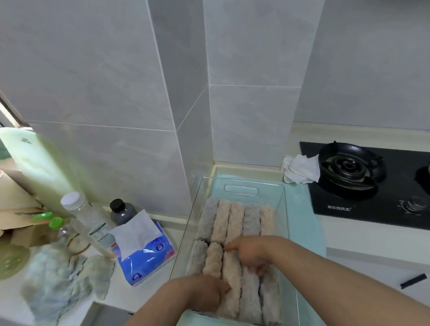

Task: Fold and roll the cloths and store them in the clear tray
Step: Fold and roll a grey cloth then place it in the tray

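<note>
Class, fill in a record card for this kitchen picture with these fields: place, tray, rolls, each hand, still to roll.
place: counter beside a hob
tray: clear, on the counter, nearly full
rolls: grey and pink, side by side in two rows
left hand: in the tray, at the near end of a pink roll in the near row
right hand: on that roll's far end
still to roll: loose cloths heaped left of the tissue pack
</note>
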Available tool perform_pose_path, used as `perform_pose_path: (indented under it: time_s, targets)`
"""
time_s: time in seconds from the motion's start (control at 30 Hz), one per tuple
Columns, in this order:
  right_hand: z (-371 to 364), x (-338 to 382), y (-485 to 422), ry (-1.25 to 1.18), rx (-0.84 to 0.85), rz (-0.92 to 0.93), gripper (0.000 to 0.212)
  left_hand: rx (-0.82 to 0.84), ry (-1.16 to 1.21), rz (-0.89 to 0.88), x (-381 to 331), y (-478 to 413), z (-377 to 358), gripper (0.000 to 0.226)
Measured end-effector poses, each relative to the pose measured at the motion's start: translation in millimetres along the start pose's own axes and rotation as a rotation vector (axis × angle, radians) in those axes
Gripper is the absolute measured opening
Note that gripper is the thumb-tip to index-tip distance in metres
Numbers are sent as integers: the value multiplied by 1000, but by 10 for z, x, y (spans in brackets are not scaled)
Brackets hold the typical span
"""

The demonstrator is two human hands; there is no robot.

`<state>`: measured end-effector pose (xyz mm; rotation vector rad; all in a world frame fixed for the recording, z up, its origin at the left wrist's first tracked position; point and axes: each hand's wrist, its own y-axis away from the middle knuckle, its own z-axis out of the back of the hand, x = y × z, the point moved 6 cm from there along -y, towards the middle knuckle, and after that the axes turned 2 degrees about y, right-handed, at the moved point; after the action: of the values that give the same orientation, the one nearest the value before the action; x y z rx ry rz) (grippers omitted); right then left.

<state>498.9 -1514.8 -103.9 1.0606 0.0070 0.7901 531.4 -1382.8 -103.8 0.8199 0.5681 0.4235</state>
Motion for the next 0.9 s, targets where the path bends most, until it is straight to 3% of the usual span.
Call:
perform_pose_path:
  time_s: [0.07, 0.17, 0.27, 0.37, 0.43, 0.5, 0.6, 0.8, 0.9]
  targets:
    - [-59, -58, -83, 52, -23, -53, 69, -44, 58, 30, 51, 21, 35, 41]
    - [-75, -199, -161, 75, 41, -68, 40, 12, 7, 86, 113, 28, -14, 36]
    - [47, -173, -188, -30, 41, -32, 43, 67, -31, 107, 109, 23, -43, 44]
    - [331, 60, -219, -57, -81, 89, 51, 128, -18, 98, 121, -18, -34, 46]
    - [472, 178, -338, 148, -121, 149, 55, 140, -1, 97, 131, -51, -15, 45]
    - [426, 194, -470, 414, -53, 160, 57, 142, 13, 99, 136, -78, -8, 44]
    - [343, 153, -532, 547, 60, 182, 61, 124, 46, 120, 184, -112, 7, 45]
    - [421, 146, -520, 477, 147, 129, 64, 34, 186, 153, 338, -218, -53, 53]
    - [614, 102, -515, 260, 172, 81, 60, 47, 227, 145, 359, -211, -56, 50]
